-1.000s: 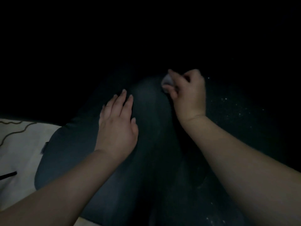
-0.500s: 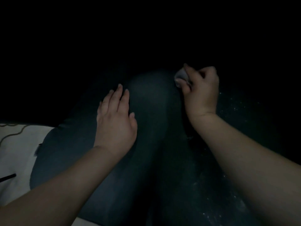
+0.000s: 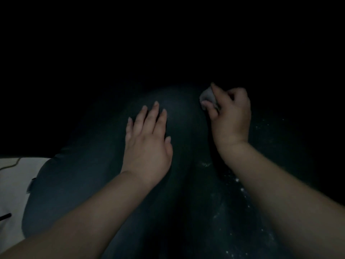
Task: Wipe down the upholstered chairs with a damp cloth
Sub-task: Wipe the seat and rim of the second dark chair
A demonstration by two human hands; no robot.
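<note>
The right hand (image 3: pixel 230 118) has its fingers (image 3: pixel 217 92) curled tight around a small pale cloth (image 3: pixel 207 95), pressing it against the rounded top of the dark upholstered chair (image 3: pixel 97 165). The left hand (image 3: pixel 147 143) lies flat on the cushion, fingers straight and slightly spread. Pale specks (image 3: pixel 239 182) dot the fabric at right; a light floor (image 3: pixel 13 184) shows at left.

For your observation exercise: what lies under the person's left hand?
The left hand rests flat on the dark chair cushion. The fabric directly beneath the palm is covered, so its state is unseen.
</note>
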